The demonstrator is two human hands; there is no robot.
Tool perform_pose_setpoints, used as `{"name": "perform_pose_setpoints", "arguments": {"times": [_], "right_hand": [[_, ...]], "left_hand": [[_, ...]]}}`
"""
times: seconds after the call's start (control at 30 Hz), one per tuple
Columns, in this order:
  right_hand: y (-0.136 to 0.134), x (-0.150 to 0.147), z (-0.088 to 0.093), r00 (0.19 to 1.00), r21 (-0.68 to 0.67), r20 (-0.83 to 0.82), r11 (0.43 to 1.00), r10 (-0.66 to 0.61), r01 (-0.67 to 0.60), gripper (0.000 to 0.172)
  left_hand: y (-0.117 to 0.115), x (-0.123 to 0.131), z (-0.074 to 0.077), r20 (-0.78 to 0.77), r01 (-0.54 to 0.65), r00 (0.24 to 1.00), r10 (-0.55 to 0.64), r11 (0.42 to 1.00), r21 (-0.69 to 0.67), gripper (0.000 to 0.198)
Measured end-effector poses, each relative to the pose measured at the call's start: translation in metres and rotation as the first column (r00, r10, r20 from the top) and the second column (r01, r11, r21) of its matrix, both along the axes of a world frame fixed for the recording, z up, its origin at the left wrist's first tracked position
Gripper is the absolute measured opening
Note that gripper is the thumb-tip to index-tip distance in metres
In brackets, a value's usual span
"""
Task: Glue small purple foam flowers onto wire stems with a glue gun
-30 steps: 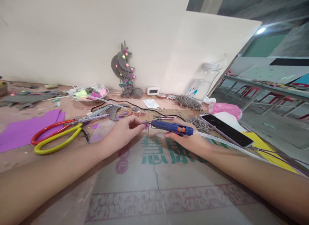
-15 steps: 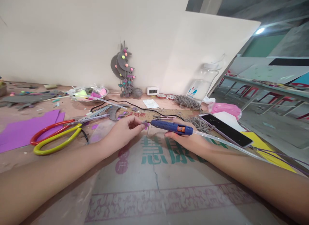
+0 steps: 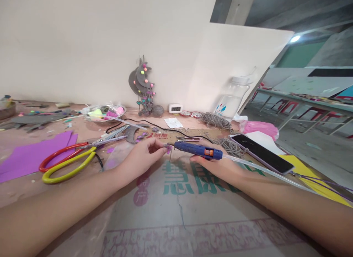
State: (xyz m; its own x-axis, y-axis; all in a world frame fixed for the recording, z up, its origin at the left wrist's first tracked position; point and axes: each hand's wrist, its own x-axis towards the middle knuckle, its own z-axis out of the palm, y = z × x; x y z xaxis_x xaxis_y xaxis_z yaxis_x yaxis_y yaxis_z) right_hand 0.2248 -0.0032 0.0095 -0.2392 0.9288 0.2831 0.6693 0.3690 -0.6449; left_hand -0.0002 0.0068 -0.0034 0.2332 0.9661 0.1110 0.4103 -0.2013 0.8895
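Observation:
Between the thumb and fingertips of my left hand (image 3: 149, 155) is a small purple piece (image 3: 169, 149), with a short grey strand hanging below it. My right hand (image 3: 212, 162) is wrapped round a blue hot glue gun (image 3: 193, 149), its nozzle pointing left at the purple piece. Whether the tip touches the piece is too small to tell. From the gun's rear a long clear glue stick (image 3: 256, 168) runs back over my right forearm. Both hands are above a printed cardboard sheet (image 3: 154, 220).
Left are red-and-yellow-handled scissors (image 3: 68, 165) and purple sheets (image 3: 35, 152). Behind stand a bowl of bright bits (image 3: 104, 115), a grey moon ornament (image 3: 142, 84), a timer (image 3: 175, 108) and a bottle (image 3: 231, 98). Right lie grey yarn (image 3: 228, 146) and a phone (image 3: 261, 154). A black cord (image 3: 165, 128) crosses behind my hands.
The camera view has tilted up slightly, so the scene sits lower in the picture. Both hands keep their hold, with the glue gun's nozzle still at the purple piece.

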Motion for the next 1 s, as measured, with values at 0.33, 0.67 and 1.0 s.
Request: {"name": "perform_pose_setpoints", "arguments": {"times": [0.33, 0.67, 1.0], "right_hand": [[0.0024, 0.0025, -0.0020, 0.999, -0.040, -0.011, 0.998, 0.049, -0.050, 0.027], [0.0018, 0.0023, 0.0003, 1.000, -0.053, 0.003, 0.998, 0.030, -0.030, 0.027], [0.0009, 0.0018, -0.0001, 0.999, -0.044, -0.021, 0.998, 0.032, -0.033, 0.024]], "left_hand": [[-0.0003, 0.0015, 0.0034, 0.004, 0.001, 1.000, -0.001, 1.000, 0.011, 0.018], [0.0021, -0.0010, -0.0005, 0.003, 0.013, 1.000, -0.013, 1.000, 0.027, 0.019], [0.0023, -0.0012, -0.0015, -0.004, -0.003, 1.000, 0.003, 1.000, 0.019, 0.019]]}}
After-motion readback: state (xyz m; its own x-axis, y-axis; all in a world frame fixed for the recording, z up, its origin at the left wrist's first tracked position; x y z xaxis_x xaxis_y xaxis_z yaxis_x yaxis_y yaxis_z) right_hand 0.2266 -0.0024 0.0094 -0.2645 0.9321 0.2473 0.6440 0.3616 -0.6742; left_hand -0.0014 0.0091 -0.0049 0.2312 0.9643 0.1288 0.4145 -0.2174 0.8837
